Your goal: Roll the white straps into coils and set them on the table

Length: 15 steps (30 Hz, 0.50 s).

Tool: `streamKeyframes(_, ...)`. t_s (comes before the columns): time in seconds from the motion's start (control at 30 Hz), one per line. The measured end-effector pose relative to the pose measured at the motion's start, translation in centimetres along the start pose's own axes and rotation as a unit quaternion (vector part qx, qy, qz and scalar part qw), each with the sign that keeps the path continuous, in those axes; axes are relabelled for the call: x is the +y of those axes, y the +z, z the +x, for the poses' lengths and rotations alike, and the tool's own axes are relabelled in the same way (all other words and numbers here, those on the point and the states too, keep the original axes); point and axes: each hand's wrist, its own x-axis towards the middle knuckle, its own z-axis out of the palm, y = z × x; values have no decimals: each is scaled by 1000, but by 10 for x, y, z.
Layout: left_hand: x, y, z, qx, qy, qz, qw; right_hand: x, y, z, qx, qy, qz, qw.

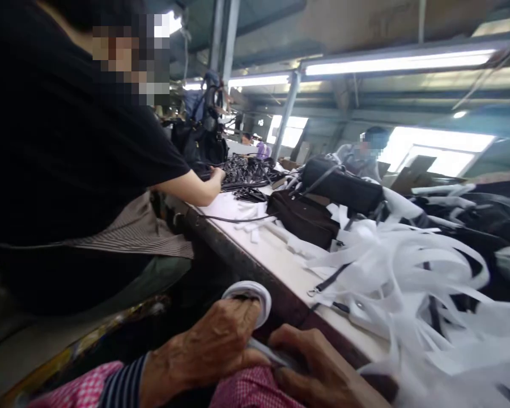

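Observation:
A roll of white strip (261, 297) is gripped in my left hand (208, 345), its fingers pushed into the middle of the coil. From the coil a length of the strip (266, 348) runs across to my right hand (318, 368), which pinches it between thumb and fingers. Both hands are low in the view, just above a pink checked cloth (255, 388) and in front of the table edge. Close by on the right, a big loose heap of white strips (408, 266) spreads over the table.
The long table (276, 249) carries black bags (340, 184), a dark strap with a metal clip (331, 277) and a pile of thin black straps (250, 170). At left, a co-worker in black (76, 136) reaches onto the table. Another person (365, 153) is farther back.

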Motion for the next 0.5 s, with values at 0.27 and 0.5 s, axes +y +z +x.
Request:
streamKeyframes(0.27, 12, -7, -7, -56, 0, -109, 992, -10, -52, 1, -64, -94, -152, 982)
streamKeyframes(0.5, 21, -22, 10, -72, 89, -115, 987, 9, -67, -2, -52, -175, -240, 953)
